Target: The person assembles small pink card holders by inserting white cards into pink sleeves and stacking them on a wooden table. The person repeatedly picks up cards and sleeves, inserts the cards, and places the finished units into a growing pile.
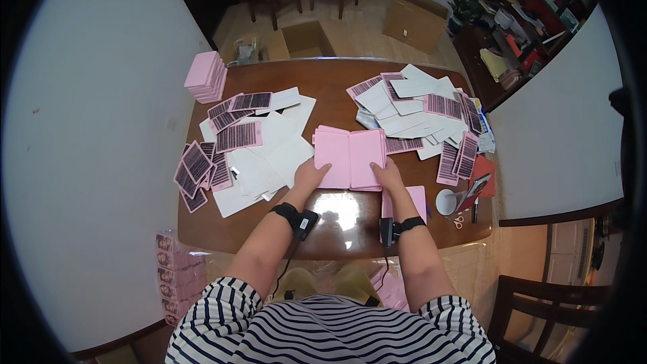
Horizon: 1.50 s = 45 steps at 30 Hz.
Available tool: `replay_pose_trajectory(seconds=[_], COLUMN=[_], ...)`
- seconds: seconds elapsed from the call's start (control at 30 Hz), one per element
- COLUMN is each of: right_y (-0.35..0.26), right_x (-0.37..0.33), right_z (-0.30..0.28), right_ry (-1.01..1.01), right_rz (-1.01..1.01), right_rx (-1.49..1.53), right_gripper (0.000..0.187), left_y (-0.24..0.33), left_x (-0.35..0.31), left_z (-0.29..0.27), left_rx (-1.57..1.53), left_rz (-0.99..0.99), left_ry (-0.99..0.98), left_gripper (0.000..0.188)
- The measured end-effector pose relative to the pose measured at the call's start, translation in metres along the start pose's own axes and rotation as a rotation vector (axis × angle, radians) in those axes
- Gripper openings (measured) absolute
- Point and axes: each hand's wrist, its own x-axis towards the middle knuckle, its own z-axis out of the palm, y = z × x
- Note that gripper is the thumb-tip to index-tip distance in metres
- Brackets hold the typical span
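A pink folder-like cover (333, 155) lies spread in two panels at the middle of the table, with more pink edges showing beneath it. My left hand (311, 174) grips its lower left side, thumb on top and fingers hidden underneath. On the lower right side, my right hand (387, 174) holds it the same way. Close to my right wrist, another flat pink piece (416, 197) rests on the table. White sheets (269, 155) and pink cards with dark stripes (238, 136) spread out to the left of my left hand.
A pink stack (204, 77) stands at the far left corner. White cards (414, 121) and striped cards (443, 106) pile up at the right. A phone on a stand (474, 191), a white cup (445, 202) and scissors (459, 221) sit near the right edge. Cardboard boxes (416, 20) stand beyond the table.
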Motion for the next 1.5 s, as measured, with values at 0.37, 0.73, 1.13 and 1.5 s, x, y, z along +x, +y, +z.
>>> replay_pose_trajectory(seconds=[0.37,0.73,1.13,1.5], right_y=[0.008,0.045,-0.029,-0.077], right_x=[-0.173,-0.176,-0.200,-0.172], right_z=[-0.091,-0.100,-0.104,-0.065], right_ry=[0.311,0.135,-0.607,-1.126], right_rz=[0.183,0.229,0.121,-0.183], right_rx=[-0.564,-0.273,1.052,-0.266], right_gripper=[0.071,0.093,0.072,0.059], left_y=[0.048,0.094,0.137,0.101], left_x=[-0.075,-0.143,-0.169,-0.186], left_z=[0.027,0.153,0.046,-0.072], left_rx=[0.176,-0.386,-0.739,0.627], left_rz=[0.411,0.084,0.214,0.470], left_ry=[0.484,-0.357,-0.723,-0.622], left_gripper=[0.026,0.045,0.103,0.050])
